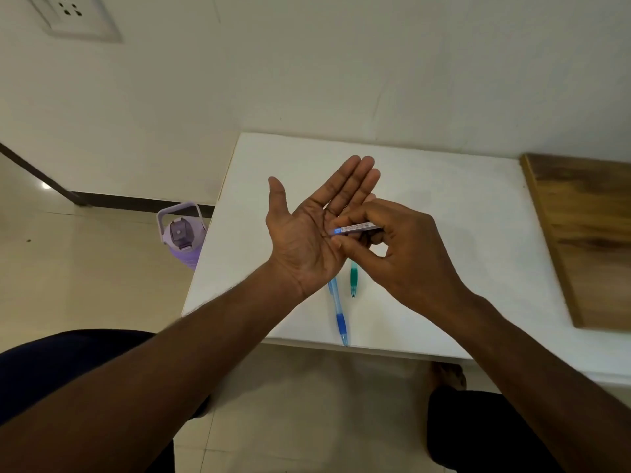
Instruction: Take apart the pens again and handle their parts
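Observation:
My left hand (307, 230) is held palm up above the white table (444, 206), fingers straight and together. My right hand (403, 247) pinches a thin clear tube with a blue end and printed label (355, 229), and the blue end touches my left palm. Below my hands a blue pen (338, 314) lies on the table, its tip at the front edge. A green pen (353, 278) lies just right of it, partly hidden by my right hand.
A wooden board (587, 233) lies on the table's right side. A purple water bottle (182, 235) stands on the floor by the table's left edge. A wall socket (73, 15) is at upper left. My knees and a foot show below the table.

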`<state>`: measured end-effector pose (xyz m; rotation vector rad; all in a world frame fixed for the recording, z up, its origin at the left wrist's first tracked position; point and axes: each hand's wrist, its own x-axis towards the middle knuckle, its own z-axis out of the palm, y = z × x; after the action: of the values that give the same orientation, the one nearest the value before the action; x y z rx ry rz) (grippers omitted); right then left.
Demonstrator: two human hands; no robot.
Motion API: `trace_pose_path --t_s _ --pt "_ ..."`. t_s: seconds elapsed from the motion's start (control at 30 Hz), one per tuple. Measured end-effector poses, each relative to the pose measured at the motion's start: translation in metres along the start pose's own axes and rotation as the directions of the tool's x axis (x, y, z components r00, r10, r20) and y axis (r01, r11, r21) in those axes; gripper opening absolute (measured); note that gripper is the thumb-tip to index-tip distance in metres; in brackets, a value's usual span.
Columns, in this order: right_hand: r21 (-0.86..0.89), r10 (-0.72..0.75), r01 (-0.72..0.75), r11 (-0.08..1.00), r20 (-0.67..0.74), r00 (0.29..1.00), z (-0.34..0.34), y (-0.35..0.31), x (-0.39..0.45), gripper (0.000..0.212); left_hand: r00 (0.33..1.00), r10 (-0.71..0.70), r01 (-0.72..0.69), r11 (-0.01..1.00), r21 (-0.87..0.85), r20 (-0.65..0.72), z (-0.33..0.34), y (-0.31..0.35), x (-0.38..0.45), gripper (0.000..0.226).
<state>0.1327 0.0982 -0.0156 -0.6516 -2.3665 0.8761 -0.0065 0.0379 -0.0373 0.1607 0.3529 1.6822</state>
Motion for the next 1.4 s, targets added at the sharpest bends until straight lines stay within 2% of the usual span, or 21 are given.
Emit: trace_pose_path --t_s 0.17,0.5,0.73,0.83,0.9,0.97,1.07,1.23,1.4 --pt "-0.025 -0.026 0.025 0.999 -0.017 1.0 -0.003 0.003 0.0 0.014 1.0 0.008 -0.008 1.0 0.008 -0.002 0.0 -0.003 0.0 0.107" --pt "-0.034 0.033 -0.034 0.999 -0.031 0.999 -0.001 0.009 -0.001 0.023 0.999 0.037 -0.036 0.999 0.032 -0.037 -0.003 0.001 0.003 0.106" --pt "0.128 0.174 -0.162 0.978 -0.088 0.981 0.006 0.009 -0.002 0.024 0.996 0.037 -0.036 0.999 0.018 -0.084 -0.002 0.005 0.002 0.103" --pt "0.166 0.214 -0.194 0.967 -0.107 0.971 0.004 0.01 0.0 0.02 0.972 0.056 -0.022 0.988 0.15 -0.226 -0.001 0.005 0.001 0.091" --pt "0.189 0.219 -0.194 0.963 -0.121 0.968 0.0 0.011 0.001 0.014 0.912 0.135 0.005 0.94 0.341 -0.387 -0.004 -0.003 -0.001 0.073" --pt "0.2 0.224 -0.194 0.96 -0.139 0.965 -0.004 0.013 0.003 0.014 0.866 0.215 0.026 0.883 0.469 -0.452 -0.009 -0.009 -0.004 0.052" --pt "0.204 0.249 -0.215 0.955 -0.159 0.955 -0.008 0.017 0.006 0.019 0.874 0.282 -0.01 0.825 0.565 -0.397 -0.013 -0.014 -0.007 0.03" --pt "0.224 0.265 -0.219 0.95 -0.198 0.944 -0.011 0.02 0.008 0.018 0.905 0.332 -0.09 0.761 0.642 -0.266 -0.008 -0.015 -0.007 0.02" --pt "0.215 0.28 -0.236 0.948 -0.205 0.938 -0.011 0.021 0.008 0.019 0.905 0.342 -0.095 0.742 0.664 -0.253 -0.005 -0.015 -0.008 0.014"
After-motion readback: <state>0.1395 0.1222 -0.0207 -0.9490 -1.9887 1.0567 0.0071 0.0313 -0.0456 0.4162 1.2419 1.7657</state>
